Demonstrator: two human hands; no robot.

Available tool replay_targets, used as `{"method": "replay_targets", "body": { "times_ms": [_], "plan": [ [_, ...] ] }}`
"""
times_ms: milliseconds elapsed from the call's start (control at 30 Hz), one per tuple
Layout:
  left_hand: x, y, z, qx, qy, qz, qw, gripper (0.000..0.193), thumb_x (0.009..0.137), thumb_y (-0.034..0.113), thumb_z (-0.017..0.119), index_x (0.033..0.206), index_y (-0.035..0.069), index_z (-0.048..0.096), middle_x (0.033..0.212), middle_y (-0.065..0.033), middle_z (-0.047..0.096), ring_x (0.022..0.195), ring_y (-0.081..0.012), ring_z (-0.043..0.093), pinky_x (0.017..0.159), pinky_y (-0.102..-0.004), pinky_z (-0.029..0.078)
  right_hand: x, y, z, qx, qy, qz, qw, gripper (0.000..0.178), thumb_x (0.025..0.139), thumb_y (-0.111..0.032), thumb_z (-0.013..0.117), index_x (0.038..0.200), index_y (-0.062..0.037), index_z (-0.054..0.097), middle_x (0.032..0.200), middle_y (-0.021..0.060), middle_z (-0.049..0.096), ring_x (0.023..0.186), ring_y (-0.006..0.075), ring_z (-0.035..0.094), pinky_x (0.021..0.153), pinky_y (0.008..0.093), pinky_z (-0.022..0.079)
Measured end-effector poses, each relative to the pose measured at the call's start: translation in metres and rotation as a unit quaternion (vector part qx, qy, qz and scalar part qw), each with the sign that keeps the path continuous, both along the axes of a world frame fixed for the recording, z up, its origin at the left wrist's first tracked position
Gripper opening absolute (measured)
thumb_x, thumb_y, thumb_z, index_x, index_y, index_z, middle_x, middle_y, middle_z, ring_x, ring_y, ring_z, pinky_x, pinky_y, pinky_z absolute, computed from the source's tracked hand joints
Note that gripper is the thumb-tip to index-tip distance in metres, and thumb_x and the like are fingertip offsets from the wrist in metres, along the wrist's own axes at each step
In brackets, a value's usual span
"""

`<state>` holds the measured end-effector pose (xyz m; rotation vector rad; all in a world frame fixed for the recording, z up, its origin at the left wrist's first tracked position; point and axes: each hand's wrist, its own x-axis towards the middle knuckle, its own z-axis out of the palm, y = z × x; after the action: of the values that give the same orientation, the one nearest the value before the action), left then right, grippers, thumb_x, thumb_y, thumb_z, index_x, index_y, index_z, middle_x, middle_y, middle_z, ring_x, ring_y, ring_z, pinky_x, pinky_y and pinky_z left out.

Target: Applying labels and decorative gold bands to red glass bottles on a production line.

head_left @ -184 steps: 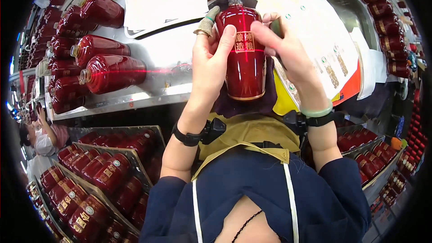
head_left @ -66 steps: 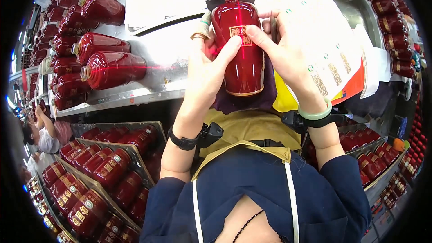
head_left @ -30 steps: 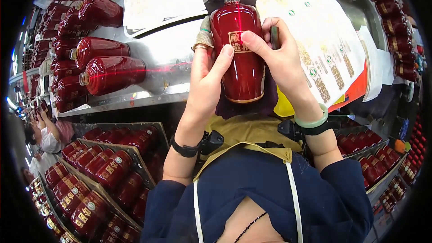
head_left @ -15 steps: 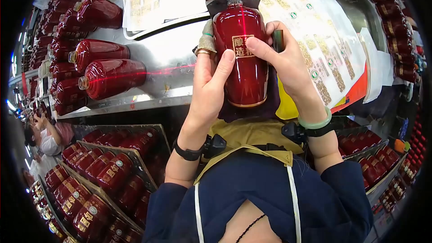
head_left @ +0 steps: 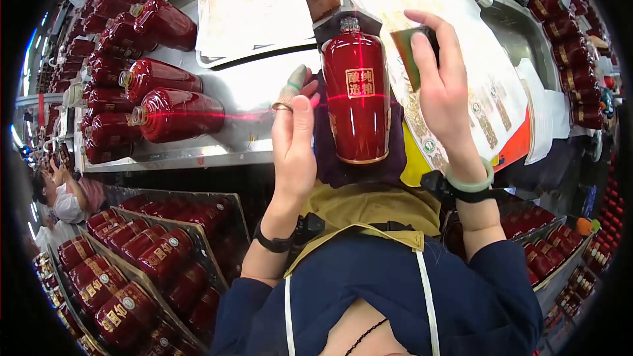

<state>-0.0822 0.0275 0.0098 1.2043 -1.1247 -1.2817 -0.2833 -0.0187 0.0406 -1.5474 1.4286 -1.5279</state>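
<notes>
A red bottle (head_left: 359,95) was seen just above the middle of the frame, lying on a dark purple cloth (head_left: 389,165), with its long axis running up and down the picture: the capped neck pointed to the upper edge and the gold-rimmed base to the lower edge. A square gold label faced the camera, and a thin red light line crossed the bottle below it. The bottle's neck end was partly tucked under a dark bracket (head_left: 330,0), so that end could not be made out fully. The left hand (head_left: 293,135) was held just beside the bottle on its left, fingers pressed together and straight, one fingertip wrapped in tape; whether it touched the glass could not be told. The right hand (head_left: 445,92) was raised right of the bottle, apart from it, and a small green-faced pad (head_left: 410,53) was pinched between thumb and fingers; its far part was hidden by the fingers. One bottle lay on the cloth. At the upper left, on the steel bench (head_left: 244,92), further red bottles (head_left: 168,115) lay on their sides; four could be counted clearly, the rest being cut off by the rim. More bottles in crates (head_left: 138,257) at the lower left were too crowded to count.
</notes>
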Motion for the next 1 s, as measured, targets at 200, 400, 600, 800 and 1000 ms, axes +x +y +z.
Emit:
{"method": "replay_targets", "body": {
  "times_ms": [200, 400, 600, 800, 1000],
  "plan": [
    [-0.005, 0.003, -0.002, -0.005, 0.026, -0.028, 0.999, 0.067, 0.116, 0.044, 0.032, 0.157, -0.008, 0.037, 0.154, -0.0218, 0.049, 0.139, -0.0290, 0.051, 0.118, -0.0416, 0.040, 0.009, -0.015, 0.051, -0.100, 0.321, 0.128, 0.933, 0.034, 0.088, 0.002, 0.069, 0.121, -0.0067, 0.073, 0.096, 0.0127, 0.072, 0.091, 0.0312, 0.063, 0.083, 0.0402, 0.052],
    [0.000, 0.005, 0.000, 0.055, -0.113, -0.060, 0.990, 0.057, 0.115, 0.039, 0.040, 0.143, -0.009, 0.056, 0.135, -0.0155, 0.066, 0.122, -0.0205, 0.062, 0.108, -0.0379, 0.049, -0.009, -0.024, 0.057, -0.132, 0.272, 0.213, 0.929, 0.030, 0.087, -0.003, 0.075, 0.116, -0.0098, 0.078, 0.092, 0.0086, 0.074, 0.085, 0.0272, 0.065, 0.081, 0.0379, 0.053],
    [-0.035, -0.032, -0.005, 0.060, -0.052, -0.058, 0.995, 0.048, 0.095, 0.037, 0.079, 0.113, -0.006, 0.067, 0.104, -0.0122, 0.073, 0.097, -0.0183, 0.070, 0.087, -0.0317, 0.055, -0.027, -0.031, 0.053, -0.106, 0.202, 0.038, 0.973, 0.015, 0.096, -0.001, 0.062, 0.109, -0.0018, 0.069, 0.096, 0.0147, 0.069, 0.090, 0.0303, 0.067, 0.085, 0.0379, 0.052],
    [-0.034, -0.019, 0.008, 0.206, 0.213, -0.196, 0.935, 0.048, 0.093, 0.026, 0.082, 0.129, -0.001, 0.065, 0.116, -0.0097, 0.073, 0.101, -0.0164, 0.071, 0.092, -0.0356, 0.058, -0.036, -0.001, 0.053, 0.052, 0.109, 0.074, 0.990, 0.014, 0.102, -0.016, 0.064, 0.107, -0.0033, 0.064, 0.081, 0.0029, 0.055, 0.075, 0.0125, 0.052, 0.072, 0.0284, 0.044],
    [-0.018, 0.005, 0.045, -0.060, 0.026, -0.255, 0.965, 0.077, 0.074, 0.031, 0.095, 0.135, -0.001, 0.060, 0.121, -0.0125, 0.072, 0.111, -0.0203, 0.070, 0.099, -0.0364, 0.056, -0.031, 0.041, 0.088, 0.124, 0.122, 0.151, 0.973, 0.019, 0.097, -0.022, 0.073, 0.106, -0.0070, 0.066, 0.075, 0.0034, 0.055, 0.069, 0.0134, 0.055, 0.065, 0.0318, 0.044]
  ]
}}
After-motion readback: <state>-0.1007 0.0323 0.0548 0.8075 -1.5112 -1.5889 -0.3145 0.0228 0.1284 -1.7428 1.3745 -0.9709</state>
